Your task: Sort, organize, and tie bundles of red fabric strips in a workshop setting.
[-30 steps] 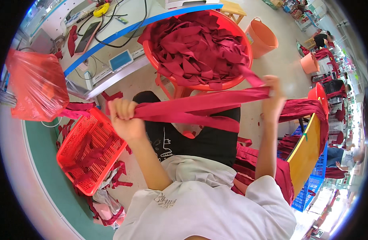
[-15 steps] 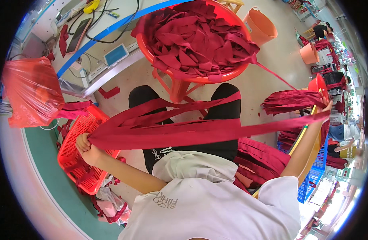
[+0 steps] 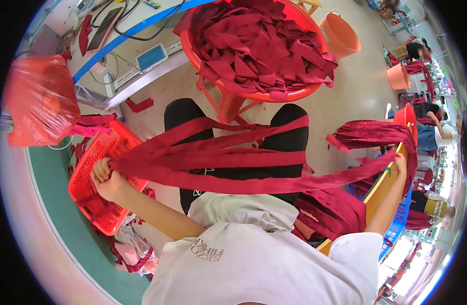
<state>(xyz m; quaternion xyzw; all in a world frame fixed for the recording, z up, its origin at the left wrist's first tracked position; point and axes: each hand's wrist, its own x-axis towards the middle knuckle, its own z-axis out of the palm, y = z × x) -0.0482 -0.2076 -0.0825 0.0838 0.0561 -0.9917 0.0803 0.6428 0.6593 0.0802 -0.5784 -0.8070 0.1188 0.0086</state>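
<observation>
My left hand [image 3: 107, 179] is closed round the gathered ends of several dark red fabric strips [image 3: 233, 159], above a red basket. From there the strips fan out over my lap and knees. At the far right, my right hand [image 3: 400, 165] pinches the end of the nearest strip, which stretches across in front of my shirt and sags a little. Just beyond that hand, a bundle of red strips [image 3: 373, 133] hangs over a yellow-edged board [image 3: 378, 187]. More folded red strips [image 3: 337, 213] lie beside my right thigh.
Ahead of my knees, a red basin [image 3: 221, 90] heaped with red fabric pieces [image 3: 259, 48] stands on a red stool [image 3: 228, 107]. A blue-edged table [image 3: 137, 38] is at left, with a red plastic bag [image 3: 43, 101] and a red basket [image 3: 109, 216] nearby. People work at far right.
My right hand has come down and slightly inward with its strip, which now hangs lower. The thin strand stretching from the basin toward that hand is gone. My left hand keeps its hold.
</observation>
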